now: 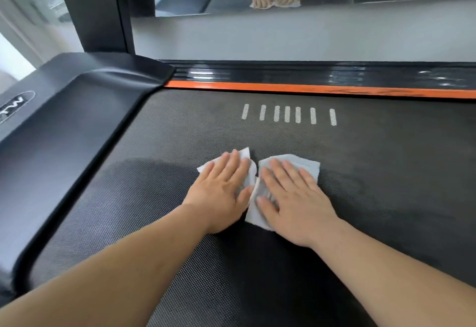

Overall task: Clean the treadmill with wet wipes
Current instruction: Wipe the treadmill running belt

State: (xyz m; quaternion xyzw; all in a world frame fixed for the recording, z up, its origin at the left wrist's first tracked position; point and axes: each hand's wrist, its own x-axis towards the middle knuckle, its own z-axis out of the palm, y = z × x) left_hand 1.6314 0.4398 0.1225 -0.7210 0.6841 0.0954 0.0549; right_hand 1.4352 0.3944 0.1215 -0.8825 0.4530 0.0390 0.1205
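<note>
Step in hand: wiping belt [360,159]. Your left hand [226,187] and right hand [291,198] lie flat, fingers [277,172] straight, slightly spread. They press left wipe [244,154] and right wipe [309,167] beneath (wipes touching). Next, likely: push beyond fingertips toward white marks [287,114]; even pressure needed.

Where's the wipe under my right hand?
Head view, centre of the treadmill belt: right wipe pressed under the right hand, beside the left wipe, nearer than the white dashes.

The view holds two hands, the left hand [221,187] and the right hand [291,198], two wet wipes [309,167], one treadmill [77,120] and seven white dashes [287,114].
</note>
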